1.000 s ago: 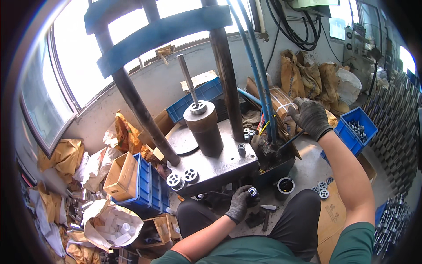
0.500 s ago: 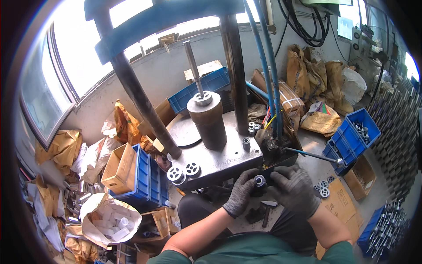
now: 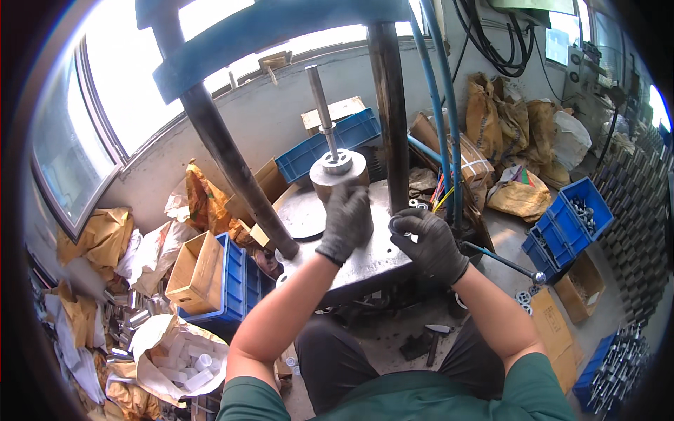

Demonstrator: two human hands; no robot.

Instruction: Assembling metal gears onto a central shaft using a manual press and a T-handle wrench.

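Observation:
My left hand (image 3: 347, 221), in a dark grey glove, is raised in front of the thick metal cylinder (image 3: 339, 168) on the press table (image 3: 372, 263). Motion smears its fingers, so I cannot tell what they grip. On the cylinder sits a spoked metal wheel (image 3: 338, 165), and a steel shaft (image 3: 319, 98) stands upright in its middle. My gloved right hand (image 3: 432, 242) pinches a small dark round part (image 3: 396, 225) over the table's right side. Below, between my knees, a hammer (image 3: 433, 344) lies on the floor.
Two dark press columns (image 3: 232, 161) flank the cylinder under a blue crossbeam (image 3: 281, 42). A lever with a ball end (image 3: 537, 278) juts out at the right. Blue crates (image 3: 572, 221), sacks (image 3: 530, 196) and a wooden box (image 3: 195, 274) stand around the press.
Both hands have moved up from my lap over the press table and apart. The round part, earlier between both hands, is now in the right hand. The view has shifted slightly.

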